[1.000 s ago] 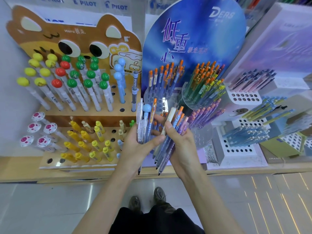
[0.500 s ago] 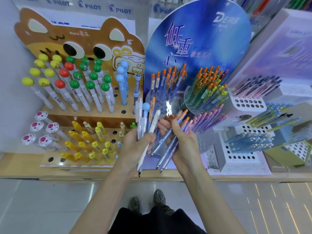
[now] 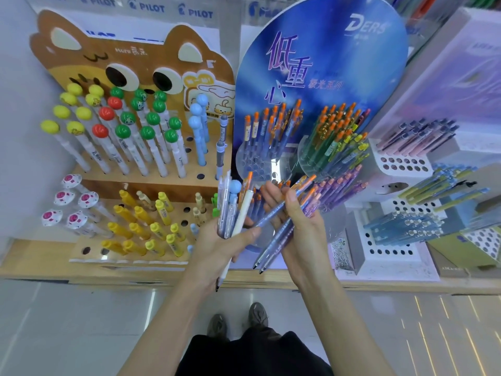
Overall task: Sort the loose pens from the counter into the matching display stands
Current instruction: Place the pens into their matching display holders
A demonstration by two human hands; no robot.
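Note:
My left hand (image 3: 220, 246) grips a bundle of mixed pens (image 3: 233, 206): clear ones, a blue ball-topped one, an orange-capped one and a white one. My right hand (image 3: 299, 234) holds several blue and purple pens with orange caps (image 3: 279, 229), their tips pointing down and left. Both hands are in front of the blue round-backed display stand (image 3: 320, 66), whose clear tiers hold matching orange-capped pens (image 3: 273, 126). To the left is the brown cat-shaped wooden stand (image 3: 130, 66) with ball-topped pens (image 3: 122, 131).
White perforated stands (image 3: 401, 164) with pink, blue and yellow-green pens fill the right side. Yellow capped pens (image 3: 143, 226) and pink-topped pens (image 3: 67, 207) stand on the lower wooden tier. The counter's front edge (image 3: 108, 278) runs below; my shoes (image 3: 235, 318) are on the floor.
The white pen has passed from my right hand into the left bundle. My right hand has spread its remaining orange-capped pens and shifted slightly right.

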